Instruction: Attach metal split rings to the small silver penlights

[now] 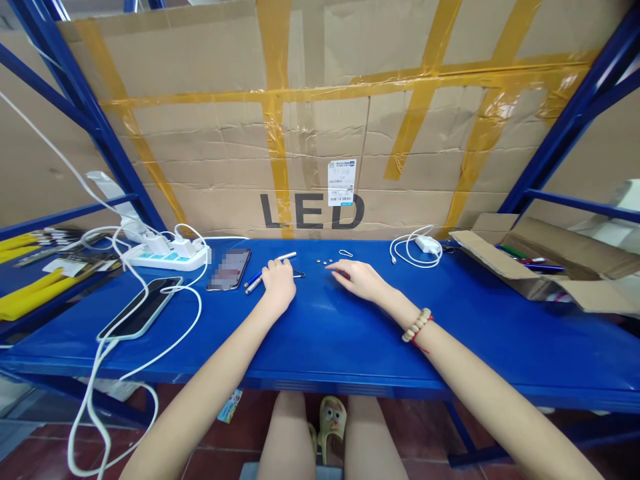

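My left hand (280, 283) rests on the blue tabletop, its fingers curled over several slim pens. A blue pen (253, 279) and a silver pen (254, 285) stick out to its left, a white-silver stick (287, 256) beyond its fingertips. On its right, a small dark loop-shaped piece (299, 274) shows partly. My right hand (359, 277) lies low over the table, fingers stretched to the left and apart from the left hand. Its index fingertip is close to a few tiny brass-coloured round pieces (319, 261); contact is unclear. Just behind lies a small pale clip-like loop (345, 253).
Left are a phone (229, 269), a second phone (141, 309) under white cables, and a power strip (165, 257). Right are a white charger (429, 245) and an open carton (530, 260). A large cardboard box (215, 147) closes off the back.
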A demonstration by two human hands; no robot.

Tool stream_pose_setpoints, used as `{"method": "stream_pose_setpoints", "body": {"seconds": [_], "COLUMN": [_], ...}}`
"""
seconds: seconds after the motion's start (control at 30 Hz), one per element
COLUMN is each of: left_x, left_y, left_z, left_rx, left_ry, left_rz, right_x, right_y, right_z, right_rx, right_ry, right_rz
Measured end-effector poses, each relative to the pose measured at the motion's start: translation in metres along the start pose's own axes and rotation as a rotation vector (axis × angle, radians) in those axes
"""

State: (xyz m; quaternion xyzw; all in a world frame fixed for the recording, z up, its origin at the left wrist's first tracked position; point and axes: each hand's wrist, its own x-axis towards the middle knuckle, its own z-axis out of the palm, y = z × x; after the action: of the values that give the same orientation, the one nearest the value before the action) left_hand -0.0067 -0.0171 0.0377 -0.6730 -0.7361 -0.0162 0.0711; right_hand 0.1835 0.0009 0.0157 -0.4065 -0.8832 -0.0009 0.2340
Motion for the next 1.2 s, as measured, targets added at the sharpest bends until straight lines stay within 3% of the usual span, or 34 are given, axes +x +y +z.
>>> {"method": "stream_pose_setpoints", "body": {"seconds": [0.17, 0.37, 0.53, 0.63, 0.83, 0.97, 1.1, 1.2], "left_x": [0.001, 0.012, 0.033, 0.046, 0.06, 0.061, 0.062, 0.062], "left_y": [-0.006, -0.01, -0.019, -0.033, -0.06, -0.056, -0.052, -0.054], "left_z": [0.003, 0.014, 0.024, 0.024, 0.018, 0.028, 0.037, 0.034], "left_rx": [0.038, -0.148, -0.282, -0.396, -0.526, -0.448, -0.396, -0.401], "left_ry": [0.059, 0.25, 0.305, 0.265, 0.313, 0.248, 0.155, 0.146], "left_rz": [0.013, 0.038, 0.113, 0.168, 0.085, 0.194, 0.205, 0.221], "right_x": [0.0, 0.001, 0.0, -0.001, -0.002, -0.002, -0.001, -0.001], "right_y": [0.0, 0.005, 0.011, 0.012, 0.013, 0.014, 0.013, 0.012], "right_z": [-0.001, -0.006, -0.007, -0.008, -0.01, -0.009, -0.008, -0.009], "right_rx": [-0.038, -0.086, -0.074, -0.066, -0.051, -0.056, -0.057, -0.05], "right_ry": [0.027, 0.262, 0.371, 0.38, 0.382, 0.352, 0.312, 0.303], "right_rz": [0.026, 0.199, 0.268, 0.295, 0.313, 0.298, 0.292, 0.286]}}
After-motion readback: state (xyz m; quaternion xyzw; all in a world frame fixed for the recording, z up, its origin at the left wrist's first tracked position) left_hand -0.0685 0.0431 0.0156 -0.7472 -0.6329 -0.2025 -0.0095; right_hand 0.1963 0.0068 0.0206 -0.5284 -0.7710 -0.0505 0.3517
